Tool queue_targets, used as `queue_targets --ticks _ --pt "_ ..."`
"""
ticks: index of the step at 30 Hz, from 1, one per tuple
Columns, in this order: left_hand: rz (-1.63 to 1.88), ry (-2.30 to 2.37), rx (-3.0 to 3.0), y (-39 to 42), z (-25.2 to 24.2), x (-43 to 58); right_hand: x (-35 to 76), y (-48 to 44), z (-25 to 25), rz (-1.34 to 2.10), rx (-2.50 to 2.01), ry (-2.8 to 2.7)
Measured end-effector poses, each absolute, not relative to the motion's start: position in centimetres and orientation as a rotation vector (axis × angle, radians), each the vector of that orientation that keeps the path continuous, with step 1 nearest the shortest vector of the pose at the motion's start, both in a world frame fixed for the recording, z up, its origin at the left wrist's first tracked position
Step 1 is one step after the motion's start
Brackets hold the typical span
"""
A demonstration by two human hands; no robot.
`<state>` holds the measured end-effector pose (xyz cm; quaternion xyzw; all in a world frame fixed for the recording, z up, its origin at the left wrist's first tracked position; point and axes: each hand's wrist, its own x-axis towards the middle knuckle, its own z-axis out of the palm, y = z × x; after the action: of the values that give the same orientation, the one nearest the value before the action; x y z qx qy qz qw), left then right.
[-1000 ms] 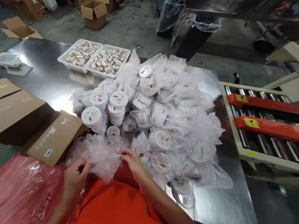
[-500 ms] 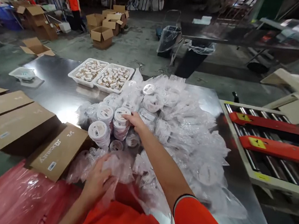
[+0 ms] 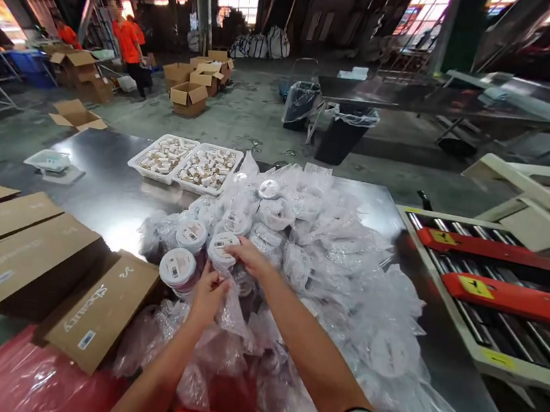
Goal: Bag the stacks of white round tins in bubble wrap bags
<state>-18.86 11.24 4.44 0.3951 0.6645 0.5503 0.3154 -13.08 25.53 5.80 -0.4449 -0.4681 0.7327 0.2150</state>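
Observation:
A stack of round white discs with printed labels [image 3: 223, 245] stands at the middle of the table's near side. My right hand [image 3: 251, 258] grips its top from the right, fingers closed on the rim. My left hand [image 3: 208, 295] is closed at the front of this stack, its fingertips near the side, pinching a clear plastic bag [image 3: 233, 311] that hangs beside it. Two more disc stacks, one behind [image 3: 191, 233] and one nearer [image 3: 178, 266], stand to the left. A heap of clear bags with discs inside [image 3: 341, 241] spreads to the right.
Two white baskets of small cylinders [image 3: 204, 190] sit at the table's back. Brown cartons [image 3: 96, 311] lie at left, above red plastic sheeting [image 3: 28, 376]. A roller conveyor with red bars [image 3: 509, 298] borders the right. People in orange shirts [image 3: 127, 41] stand far back.
My left hand has moved up and forward from the bags to the front of the stack, bringing clear plastic along. My right hand stays on the stack. The view has tilted up.

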Motion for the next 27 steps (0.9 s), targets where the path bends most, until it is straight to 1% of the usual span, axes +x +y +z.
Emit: queue_targets --ticks 5,9,11,14,17,19,22,24,27 --pt "1.436 1.746 1.044 10.1 6.0 -16.7 -11.6 23.0 7.4 1.992 -1.102 -1.123" --pt "1.340 1.777 1.189 6.0 7.4 -17.1 -6.4 20.7 7.9 2.005 -0.944 -0.847" --pt "1.278 1.952 1.172 3.2 7.4 -18.2 -3.2 19.1 7.4 2.073 -0.948 -0.675" --pt "1.087 2.278 1.058 -0.4 6.7 -19.5 0.6 15.4 6.2 2.151 -0.960 -0.460" --pt "0.992 2.438 1.025 -2.1 6.2 -18.9 1.7 10.4 6.0 2.300 -0.892 -0.426" --pt "1.051 2.332 1.078 -2.2 6.1 -17.6 1.1 7.2 6.5 2.426 -0.811 -0.451" --pt "1.207 1.940 1.139 -1.7 5.9 -15.8 -0.2 4.2 7.4 2.545 -0.706 -0.481" --pt "1.254 1.796 1.139 -1.6 5.7 -15.3 -0.6 3.8 7.4 2.551 -0.726 -0.487" --pt "1.297 1.801 0.968 -2.1 5.2 -15.6 -0.1 4.8 6.6 2.466 -0.898 -0.461"
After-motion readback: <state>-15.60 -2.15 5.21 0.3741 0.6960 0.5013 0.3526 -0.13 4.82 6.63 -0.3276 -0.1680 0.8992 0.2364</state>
